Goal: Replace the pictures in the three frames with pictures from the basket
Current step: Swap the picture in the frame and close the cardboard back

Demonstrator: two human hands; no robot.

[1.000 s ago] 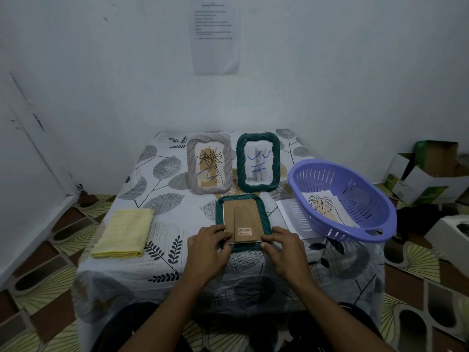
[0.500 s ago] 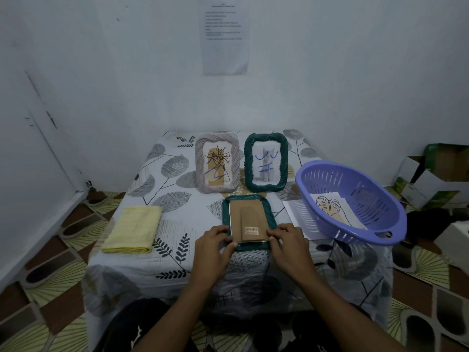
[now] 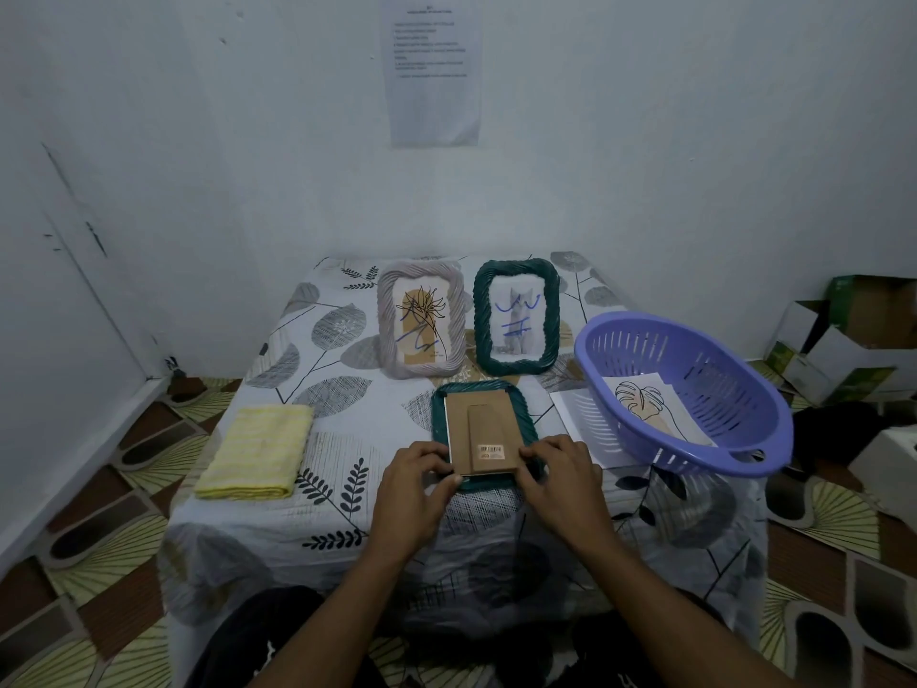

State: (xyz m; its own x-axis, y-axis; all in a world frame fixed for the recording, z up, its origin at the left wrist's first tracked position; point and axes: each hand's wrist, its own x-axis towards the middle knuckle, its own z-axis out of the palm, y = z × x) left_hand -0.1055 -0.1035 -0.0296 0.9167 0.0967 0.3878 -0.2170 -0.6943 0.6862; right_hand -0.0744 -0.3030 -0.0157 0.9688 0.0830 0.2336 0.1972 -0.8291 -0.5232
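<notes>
Left hand (image 3: 414, 481) | pinches backing board (image 3: 484, 429) near-left corner | right hand (image 3: 560, 476) pinches near-right corner | face-down frame (image 3: 471, 388) beneath

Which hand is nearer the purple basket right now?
Right. The right hand grips the near right corner of the face-down frame, toward the basket; the left hand grips its near left corner, farther away.

One wide-angle view from the person's head looks forward and down across the table (image 3: 337, 429). It is near enough that the left hand (image 3: 414, 476) and right hand (image 3: 560, 471), gripping the face-down frame (image 3: 438, 419), sit at lower centre. The wall (image 3: 198, 141) fills the upper half.
</notes>
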